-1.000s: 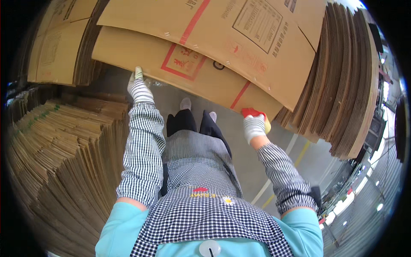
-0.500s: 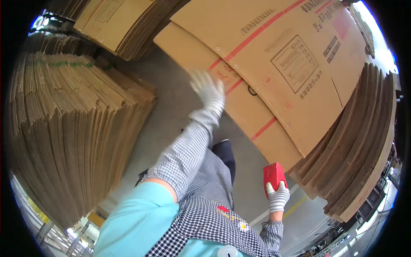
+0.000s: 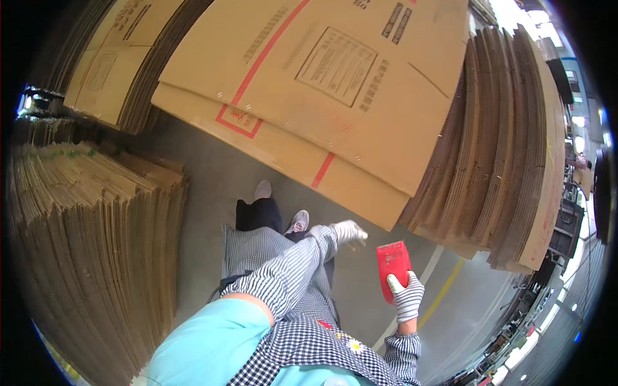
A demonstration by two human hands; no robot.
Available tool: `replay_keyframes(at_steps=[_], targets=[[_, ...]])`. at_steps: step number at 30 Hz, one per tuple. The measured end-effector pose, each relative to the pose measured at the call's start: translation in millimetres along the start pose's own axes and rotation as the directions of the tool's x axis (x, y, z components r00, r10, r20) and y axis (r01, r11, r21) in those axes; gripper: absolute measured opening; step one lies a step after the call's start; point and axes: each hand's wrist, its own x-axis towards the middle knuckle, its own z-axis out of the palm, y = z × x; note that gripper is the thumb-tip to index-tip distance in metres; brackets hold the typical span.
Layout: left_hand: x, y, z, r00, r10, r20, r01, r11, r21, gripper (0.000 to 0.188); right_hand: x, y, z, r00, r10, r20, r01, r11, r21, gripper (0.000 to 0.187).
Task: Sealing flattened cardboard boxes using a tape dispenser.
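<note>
My right hand (image 3: pixel 407 297), in a striped glove, is closed around a red boxy tool (image 3: pixel 393 265) at the lower right. Just what kind of tool it is I cannot make out. My left hand (image 3: pixel 349 233), gloved in white, reaches across my body toward the right, a little left of the red tool. It looks empty, with its fingers loosely stretched and somewhat blurred. Ahead of both hands lies a stack of flat cardboard boxes (image 3: pixel 283 77), its top sheet printed with red lines and dark marks. The lower sheet (image 3: pixel 283 143) juts out along the near edge. Neither hand touches the stack.
A tall stack of folded cardboard (image 3: pixel 103 238) rises at my left, with another flat stack (image 3: pixel 106 71) behind it. Cardboard layers (image 3: pixel 496 154) curve down the right side. A yellow floor line (image 3: pixel 441 293) runs past my right hand, over the grey floor (image 3: pixel 212 193).
My left hand has drawn back from the cardboard edge, down and right toward the red tool. The view has turned, and a small dark ring on the lower sheet no longer shows.
</note>
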Motion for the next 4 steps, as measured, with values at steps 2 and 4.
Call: replay_keyframes(at_steps=[2,4], targets=[[13,14,32,0.999,0.024,0.022,-0.014,0.929,-0.369,0.039,-13,16,-17,0.997,0.038,-0.073,-0.033,0.997,0.073,0.037],[0,26,14,0.989,0.008,-0.149,-0.103,0.76,-0.642,0.047,-26,30,-39,0.983,0.08,-0.168,-0.056,0.988,0.141,0.036]])
